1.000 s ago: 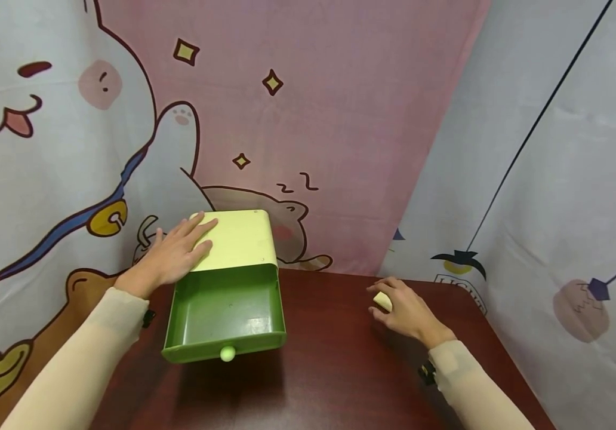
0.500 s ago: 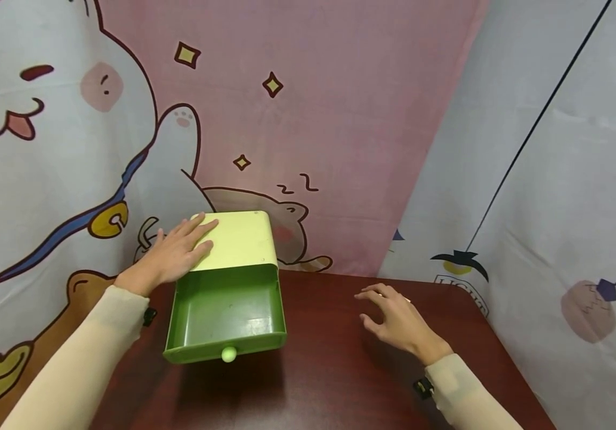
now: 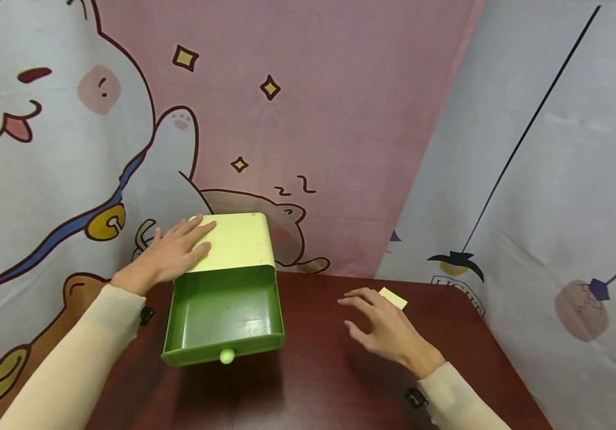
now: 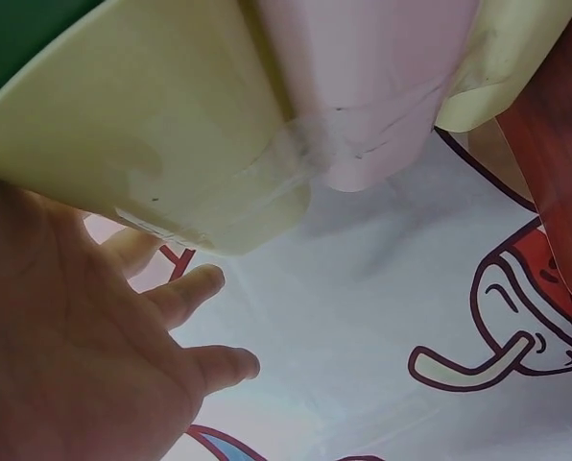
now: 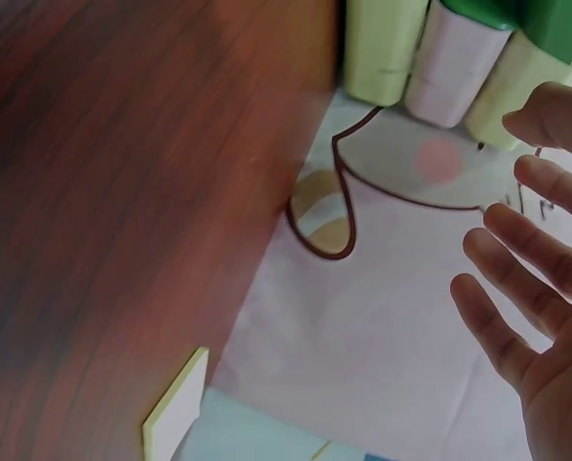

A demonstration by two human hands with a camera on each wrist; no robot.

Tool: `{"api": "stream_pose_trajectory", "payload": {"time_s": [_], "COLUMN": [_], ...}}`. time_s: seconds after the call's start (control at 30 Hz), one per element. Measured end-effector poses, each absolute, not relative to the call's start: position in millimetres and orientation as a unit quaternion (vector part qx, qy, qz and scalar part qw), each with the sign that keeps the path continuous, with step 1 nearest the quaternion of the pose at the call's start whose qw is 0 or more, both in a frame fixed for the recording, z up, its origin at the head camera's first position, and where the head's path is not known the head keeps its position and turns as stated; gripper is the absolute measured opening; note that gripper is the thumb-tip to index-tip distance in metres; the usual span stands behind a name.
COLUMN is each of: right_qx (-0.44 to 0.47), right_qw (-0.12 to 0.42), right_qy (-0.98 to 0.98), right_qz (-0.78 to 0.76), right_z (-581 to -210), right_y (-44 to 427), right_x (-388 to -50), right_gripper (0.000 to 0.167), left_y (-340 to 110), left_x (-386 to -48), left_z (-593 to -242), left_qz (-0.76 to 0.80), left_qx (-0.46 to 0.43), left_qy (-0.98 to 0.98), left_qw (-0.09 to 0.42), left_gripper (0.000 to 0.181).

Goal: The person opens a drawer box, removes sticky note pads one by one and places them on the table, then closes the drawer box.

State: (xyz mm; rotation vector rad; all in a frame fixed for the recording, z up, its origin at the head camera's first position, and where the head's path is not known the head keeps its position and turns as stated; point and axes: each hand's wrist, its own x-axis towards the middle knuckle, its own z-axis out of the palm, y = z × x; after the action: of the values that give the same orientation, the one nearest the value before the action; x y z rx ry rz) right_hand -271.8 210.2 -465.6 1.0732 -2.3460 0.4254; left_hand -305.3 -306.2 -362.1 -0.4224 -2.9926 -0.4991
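Observation:
A small drawer cabinet [image 3: 240,236] with a pale yellow top stands toward the back left of the table. Its green drawer [image 3: 227,310] is pulled out, showing its floor and a round light green knob. My left hand [image 3: 171,254] rests on the left part of the cabinet's top with fingers spread; in the left wrist view the fingertips reach past its edge. Over the table to the right, my right hand [image 3: 388,331] has loosely bent fingers and holds nothing. Just behind it lies a yellow pad of sticky notes [image 3: 396,298], partly hidden by that hand in the head view.
A dark red wooden table [image 3: 329,370] carries everything. Close behind it hangs a cloth backdrop [image 3: 340,131] with cartoon animals, and another light panel stands at the right. Lower tiers of the cabinet, one pink [image 5: 454,67], show in the right wrist view.
My right hand has let go of the sticky notes pad and moved left and slightly toward me, and the pad stays on the table. The left hand stays on the cabinet.

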Motion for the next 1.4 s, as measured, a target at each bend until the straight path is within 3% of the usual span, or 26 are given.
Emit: {"api": "stream_pose_trajectory", "payload": {"time_s": [1.4], "right_qx": [0.582], "right_qw": [0.338], "right_qy": [-0.712], "right_qz": [0.2], "right_z": [-422.3], "right_y": [125.0], "right_x": [-205.3], "right_gripper": [0.054], "left_y": [-303.6], "left_x": [-305.3], "left_z": [-359.9], "left_qz": [-0.168], "left_qx": [-0.142], "left_qy": [-0.974], "left_qw": [0.047], "left_gripper": [0.073]}}
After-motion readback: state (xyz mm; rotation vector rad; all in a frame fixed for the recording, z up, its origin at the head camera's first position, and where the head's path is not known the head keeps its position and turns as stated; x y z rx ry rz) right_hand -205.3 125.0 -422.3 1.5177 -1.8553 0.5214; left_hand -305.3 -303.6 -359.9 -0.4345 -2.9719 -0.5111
